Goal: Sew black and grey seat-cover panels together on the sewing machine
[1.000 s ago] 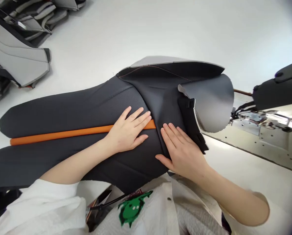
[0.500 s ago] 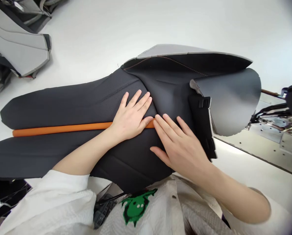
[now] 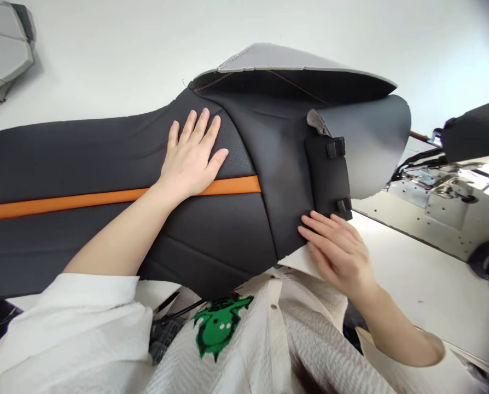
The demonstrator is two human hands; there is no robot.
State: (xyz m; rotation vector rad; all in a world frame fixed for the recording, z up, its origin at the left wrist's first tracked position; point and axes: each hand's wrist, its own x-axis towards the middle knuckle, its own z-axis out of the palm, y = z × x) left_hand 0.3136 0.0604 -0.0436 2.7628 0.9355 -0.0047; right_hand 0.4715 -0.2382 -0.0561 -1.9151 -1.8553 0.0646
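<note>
A black seat cover [image 3: 223,230] lies spread across the white table, with an orange strip [image 3: 236,185] running along its length. My left hand [image 3: 193,150] rests flat on the cover just above the strip, fingers spread over a perforated panel. Near the cover's lower right edge is my right hand [image 3: 337,249], its fingers stretched out and the tips touching the black material. Beside it a black flap [image 3: 326,175] carries two small clips. Behind the flap a grey piece [image 3: 376,145] curves out, and a grey-backed panel [image 3: 310,59] stands up along the far side.
A sewing machine [image 3: 458,169] with a metal bed stands at the right, close to the grey piece. At the upper left lies another grey sewn piece [image 3: 4,52] on the white table [image 3: 117,60]. The cover runs past the left edge of view.
My right hand has moved from the orange strip to the cover's lower right edge. My left hand stays flat on the cover but sits further left along it. The view has shifted.
</note>
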